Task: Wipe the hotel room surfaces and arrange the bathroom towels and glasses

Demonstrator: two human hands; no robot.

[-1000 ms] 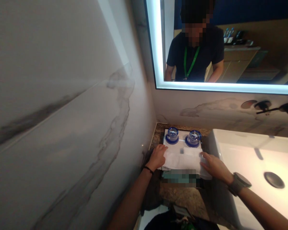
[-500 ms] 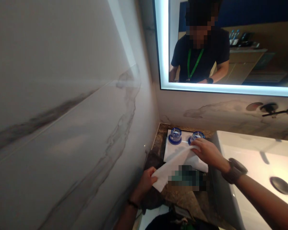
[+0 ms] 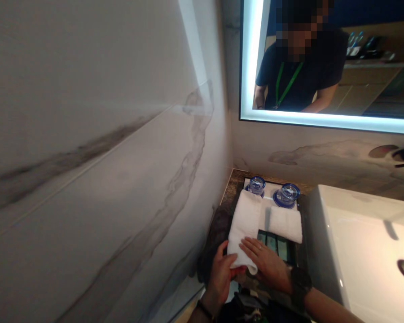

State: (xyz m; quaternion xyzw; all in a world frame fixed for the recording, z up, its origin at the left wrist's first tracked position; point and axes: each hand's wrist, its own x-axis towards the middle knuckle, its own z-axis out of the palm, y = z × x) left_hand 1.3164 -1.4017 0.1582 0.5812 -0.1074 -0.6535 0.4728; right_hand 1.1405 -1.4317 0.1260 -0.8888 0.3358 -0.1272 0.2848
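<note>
Head view: left hand point(image 3: 224, 269) grips the white towel point(image 3: 245, 222), right fingers point(image 3: 252, 249) flat upon it; markings on the glasses point(image 3: 256, 185) are unreadable.

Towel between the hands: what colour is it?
The towel is plain white, clearest in the head view.

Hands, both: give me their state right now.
Left hand: holding the long white towel by its near end.
Right hand: open, fingers laid on that towel.
</note>
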